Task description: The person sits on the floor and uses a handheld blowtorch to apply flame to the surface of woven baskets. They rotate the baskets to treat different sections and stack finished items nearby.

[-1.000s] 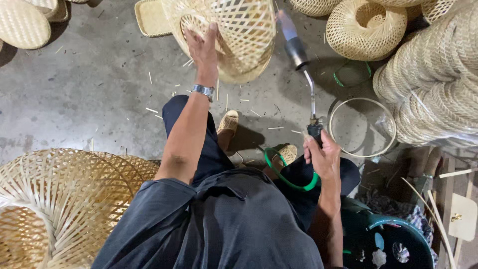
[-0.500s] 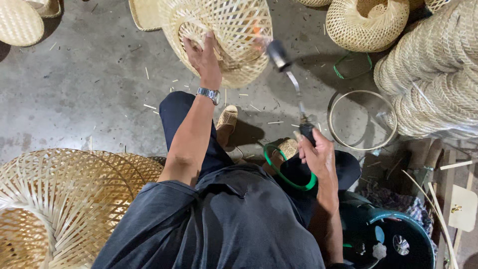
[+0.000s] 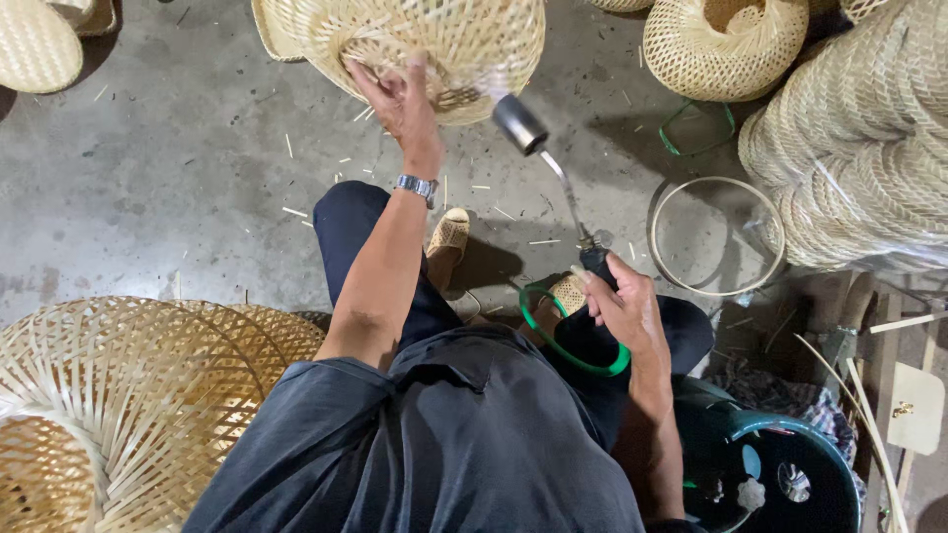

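Observation:
My left hand grips the rim of a woven bamboo basket and holds it up off the floor in front of me. In my right hand is the black handle of a gas torch, whose thin metal neck rises to a dark nozzle close to the basket's lower right side. A green ring lies over my lap beside the right hand. I wear a wristwatch on the left wrist.
A stack of finished woven baskets fills the right side, with another basket behind it. A bamboo hoop lies on the concrete floor. Open-weave bamboo frames sit at lower left. A dark green gas canister stands at lower right.
The torch nozzle has swung left toward the basket. My left hand has drawn the basket nearer and turned it slightly.

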